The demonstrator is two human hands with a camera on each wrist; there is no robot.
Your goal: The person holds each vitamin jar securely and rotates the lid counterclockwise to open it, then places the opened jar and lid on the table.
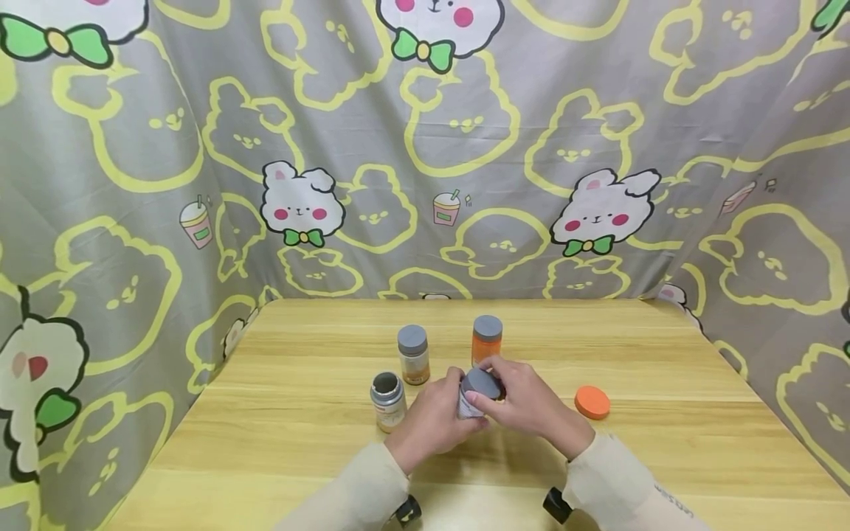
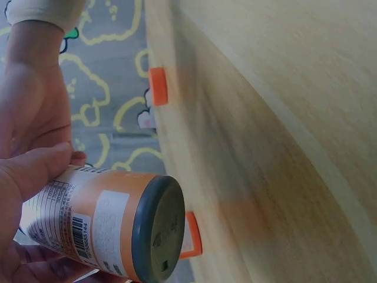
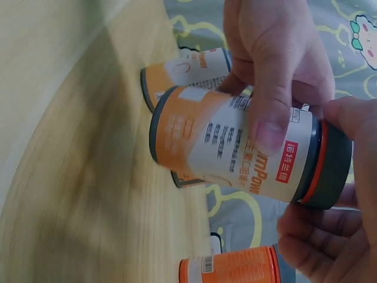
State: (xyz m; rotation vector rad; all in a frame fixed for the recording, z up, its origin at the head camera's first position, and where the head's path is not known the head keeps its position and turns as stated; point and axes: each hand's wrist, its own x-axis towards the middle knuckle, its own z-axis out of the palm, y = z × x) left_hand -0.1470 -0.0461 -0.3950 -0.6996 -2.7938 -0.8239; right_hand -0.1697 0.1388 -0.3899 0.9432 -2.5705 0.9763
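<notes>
Near the middle of the table, my left hand (image 1: pixel 428 417) grips the body of a white and orange supplement bottle (image 3: pixel 230 141) with a grey lid (image 3: pixel 336 168). The thumb and fingers of my right hand (image 1: pixel 534 405) are round that lid. A thin red-orange ring shows between lid and body in the right wrist view. Tilted, the bottle is held off the table, its dark base facing the camera in the left wrist view. Left of my left hand stands an open bottle (image 1: pixel 390 413) with no lid on it.
Behind the hands stand a capped white and orange bottle (image 1: pixel 415 365) and an orange bottle (image 1: pixel 486 348) with a grey lid. An orange lid (image 1: pixel 592 402) lies to the right on the wooden table (image 1: pixel 319 442). A patterned curtain (image 1: pixel 372 140) surrounds the table's back and sides.
</notes>
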